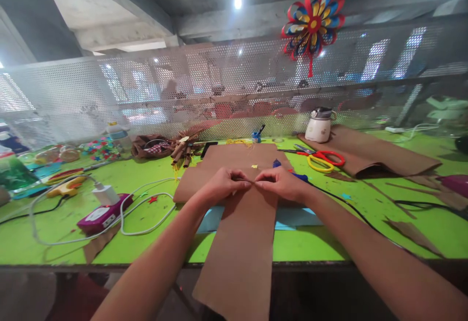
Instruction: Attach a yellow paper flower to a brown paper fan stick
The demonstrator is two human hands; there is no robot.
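Observation:
A long strip of brown paper [243, 243] runs from the middle of the table over its front edge. My left hand [224, 184] and my right hand [281, 183] pinch its far end, fingertips almost meeting; both hands are closed. Beyond them lie more brown paper sheets [237, 155], with a small yellow piece [255, 166] on top. Light blue paper [212, 219] shows under the strip. Beside my right hand is a blue tool [300, 177] with a black cord, partly hidden by the hand.
Scissors with red and yellow handles [325, 159], a white jug [318, 127] and folded brown paper [373, 153] are on the right. Left stand a purple power strip [104, 214] and a looping white cable [122, 223]. A perforated screen [204, 87] closes the back; a paper flower [313, 23] hangs there.

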